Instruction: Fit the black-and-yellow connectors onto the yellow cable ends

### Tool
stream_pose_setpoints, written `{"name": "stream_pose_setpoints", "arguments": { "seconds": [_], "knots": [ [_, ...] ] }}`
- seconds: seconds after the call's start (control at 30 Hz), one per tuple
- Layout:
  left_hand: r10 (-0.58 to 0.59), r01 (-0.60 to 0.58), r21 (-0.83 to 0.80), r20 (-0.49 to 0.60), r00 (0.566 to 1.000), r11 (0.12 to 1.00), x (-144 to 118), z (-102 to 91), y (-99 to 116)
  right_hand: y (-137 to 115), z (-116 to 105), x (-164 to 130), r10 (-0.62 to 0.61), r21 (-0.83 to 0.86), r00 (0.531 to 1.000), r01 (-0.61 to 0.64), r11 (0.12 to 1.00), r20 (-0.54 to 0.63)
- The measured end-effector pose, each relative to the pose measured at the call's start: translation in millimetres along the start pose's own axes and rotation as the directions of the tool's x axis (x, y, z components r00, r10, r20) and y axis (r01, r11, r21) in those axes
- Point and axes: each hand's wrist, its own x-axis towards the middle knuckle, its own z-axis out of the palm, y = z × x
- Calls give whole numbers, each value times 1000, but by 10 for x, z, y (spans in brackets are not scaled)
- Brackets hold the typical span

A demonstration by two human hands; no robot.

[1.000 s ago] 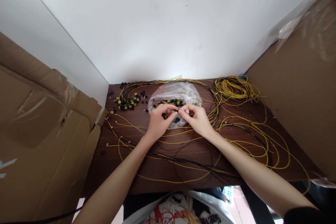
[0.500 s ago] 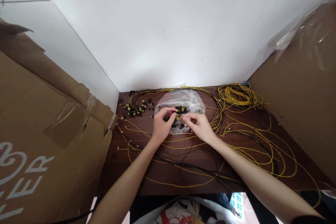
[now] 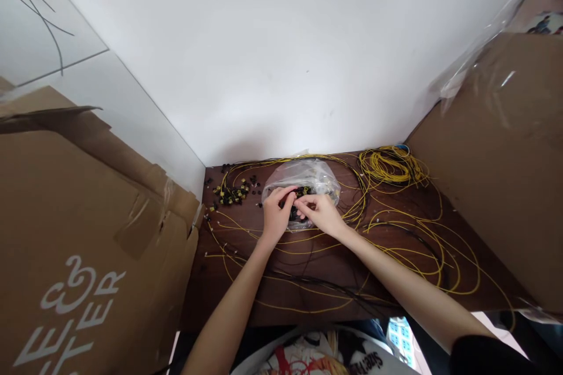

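Over the bag [image 3: 303, 174]: my left hand [image 3: 275, 215] and right hand [image 3: 322, 212] meet.
Fingers: both pinch one small part [image 3: 294, 198] together.

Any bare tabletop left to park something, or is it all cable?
Barest: table front-left corner, beside the cardboard box. Smaller gap between both hands, left hand and right hand, and front edge. Crowded: plastic bag, connector pile, yellow cable coil, right-side loops.
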Motion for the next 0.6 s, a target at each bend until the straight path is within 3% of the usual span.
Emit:
{"name": "stream_pose_setpoints", "arguments": {
  "seconds": [0.2,0.3,0.6],
  "knots": [
    [95,-97,198,20,995,975,187,27,-15,29,-70,188,77,257,967,-13,966,-242],
    [101,-105,192,30,994,976,171,56,-64,97,-73,201,81,334,969,2,943,-235],
    [115,-118,114,33,993,986,91,59,-47,93,-81,132,108,338,969,-28,941,-221]
  ]
}}
